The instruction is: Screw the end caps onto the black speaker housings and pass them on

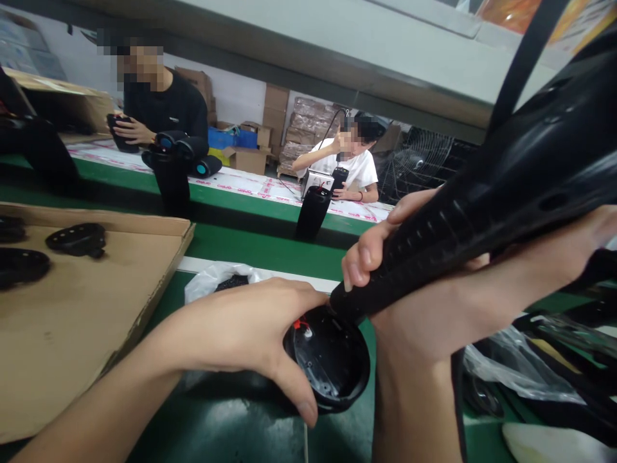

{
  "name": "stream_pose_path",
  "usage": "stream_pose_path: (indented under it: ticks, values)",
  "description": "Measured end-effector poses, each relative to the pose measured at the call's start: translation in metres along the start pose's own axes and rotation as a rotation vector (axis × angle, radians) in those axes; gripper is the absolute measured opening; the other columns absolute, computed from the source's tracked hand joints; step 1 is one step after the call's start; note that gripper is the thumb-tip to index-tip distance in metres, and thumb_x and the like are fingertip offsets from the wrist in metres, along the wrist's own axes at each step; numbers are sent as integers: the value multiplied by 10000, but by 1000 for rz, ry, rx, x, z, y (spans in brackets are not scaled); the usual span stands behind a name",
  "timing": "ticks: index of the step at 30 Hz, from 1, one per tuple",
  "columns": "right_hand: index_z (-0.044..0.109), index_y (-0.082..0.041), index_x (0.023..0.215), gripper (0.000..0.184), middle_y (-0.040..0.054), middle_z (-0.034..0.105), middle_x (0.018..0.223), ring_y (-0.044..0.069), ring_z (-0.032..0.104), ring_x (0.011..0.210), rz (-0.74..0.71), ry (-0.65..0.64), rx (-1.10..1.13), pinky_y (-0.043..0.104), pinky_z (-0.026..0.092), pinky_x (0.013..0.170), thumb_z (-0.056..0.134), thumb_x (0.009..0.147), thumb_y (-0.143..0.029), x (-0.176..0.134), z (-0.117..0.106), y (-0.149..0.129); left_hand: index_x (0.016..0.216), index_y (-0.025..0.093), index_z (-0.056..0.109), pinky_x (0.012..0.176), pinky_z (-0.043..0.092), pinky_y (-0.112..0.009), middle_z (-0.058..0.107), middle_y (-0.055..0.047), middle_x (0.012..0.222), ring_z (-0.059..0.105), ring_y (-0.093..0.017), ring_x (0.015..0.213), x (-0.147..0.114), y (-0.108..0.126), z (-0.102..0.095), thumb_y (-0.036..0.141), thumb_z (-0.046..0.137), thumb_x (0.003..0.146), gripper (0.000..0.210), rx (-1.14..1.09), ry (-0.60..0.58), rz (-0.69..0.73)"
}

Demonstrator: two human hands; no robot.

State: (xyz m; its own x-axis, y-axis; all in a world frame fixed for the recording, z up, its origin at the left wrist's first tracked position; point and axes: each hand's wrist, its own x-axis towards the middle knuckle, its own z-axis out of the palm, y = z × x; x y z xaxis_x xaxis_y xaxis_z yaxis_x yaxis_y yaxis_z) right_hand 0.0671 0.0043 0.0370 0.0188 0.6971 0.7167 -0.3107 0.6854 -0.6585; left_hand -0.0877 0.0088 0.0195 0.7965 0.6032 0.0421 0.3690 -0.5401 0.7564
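Note:
My left hand (250,325) curls around a round black housing (332,360), thumb along its near edge. The housing is hollow towards me, with a small red-and-white connector (303,326) inside near its upper left rim. In my right hand (424,321) is a long black tool (463,212) with slots along its body, shaped like an electric screwdriver. It slants down from the upper right, and its narrow end meets or overlaps the housing's top rim. Whether a bit touches the housing is hidden.
At left, a cardboard tray (87,296) holds several black parts (77,239). A plastic bag (207,278) lies behind my left hand; clear wrapping (525,366) and black parts lie right. Black cylinders (313,209) stand along the green line. Two people work across it. A shelf (337,58) hangs overhead.

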Motion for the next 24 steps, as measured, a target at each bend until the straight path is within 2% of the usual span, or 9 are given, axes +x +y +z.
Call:
stream_pose_path:
  ticks: [2,8,13,16,21,24]
  values:
    - [371,-97,814,740,52,365,622,196,451,488,32,9,-37,244,374,336,36,1012,-727,1,4,0,908,230,613,637,427,-194,667,66,924,628,-174,873,0,-1,0,424,860,538,486,-15,-5,-8]
    - [377,-95,841,764,54,353,635,179,439,492,58,-45,-19,218,359,352,-5,1004,-736,1,8,3,877,234,609,700,434,-196,662,72,857,625,-189,928,1,-4,0,423,860,540,461,1,-11,4]
    - [379,-102,870,789,49,392,611,167,417,465,83,-113,29,216,348,361,-49,986,-754,-1,2,6,918,233,610,599,419,-186,662,60,939,629,-161,809,1,-2,0,446,860,532,507,27,1,-20]
    - [390,-107,884,772,42,401,612,165,419,465,88,-124,70,215,359,362,-4,995,-761,-2,1,7,909,234,602,580,412,-184,658,62,923,624,-156,782,0,-2,0,452,858,533,504,45,6,-24]
    - [391,-105,857,773,43,376,613,159,419,471,106,-137,61,204,360,365,-17,1001,-746,0,2,7,855,233,580,648,424,-191,637,79,805,624,-162,803,-1,-2,1,406,855,555,443,39,3,-3]
    - [411,-107,838,792,49,379,608,162,409,456,122,-111,20,211,348,346,-2,994,-765,-1,0,9,830,222,573,654,433,-189,649,68,883,630,-172,857,0,-1,1,354,849,564,406,34,3,3]
